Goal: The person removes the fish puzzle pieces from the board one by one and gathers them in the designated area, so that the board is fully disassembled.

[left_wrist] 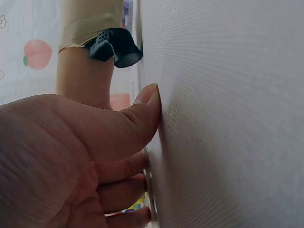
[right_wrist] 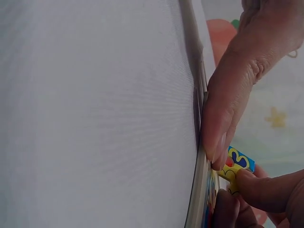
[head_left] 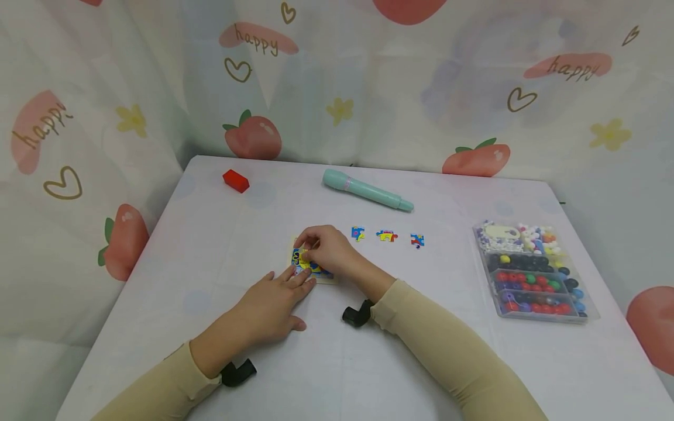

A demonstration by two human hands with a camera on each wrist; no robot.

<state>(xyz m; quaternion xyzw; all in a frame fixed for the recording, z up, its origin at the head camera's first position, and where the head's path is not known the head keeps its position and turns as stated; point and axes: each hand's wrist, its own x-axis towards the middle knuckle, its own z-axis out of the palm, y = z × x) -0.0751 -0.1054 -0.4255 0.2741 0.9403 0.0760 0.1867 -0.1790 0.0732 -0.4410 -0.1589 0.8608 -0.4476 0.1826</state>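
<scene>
A small jigsaw puzzle in a pale tray (head_left: 327, 281) lies on the table, partly covered by both hands. My left hand (head_left: 271, 307) is spread flat, its fingertips resting on the tray's near left edge. In the left wrist view, the left thumb (left_wrist: 135, 126) touches the tabletop. Over the puzzle, my right hand (head_left: 330, 250) pinches a yellow and blue puzzle piece (right_wrist: 240, 160) marked with a 3 between thumb and fingers. That piece stands tilted up from the tray in the right wrist view. Three loose puzzle pieces, a blue one (head_left: 358, 233), a yellow one (head_left: 387, 235) and another blue one (head_left: 417, 240), lie right of the right hand.
Behind the hands lies a mint-green microphone-shaped tube (head_left: 368, 192). A red block (head_left: 236, 181) sits at the back left. On the right is a clear compartment box (head_left: 532, 318) of coloured beads. Patterned curtains (head_left: 368, 82) surround the white table (head_left: 253, 228).
</scene>
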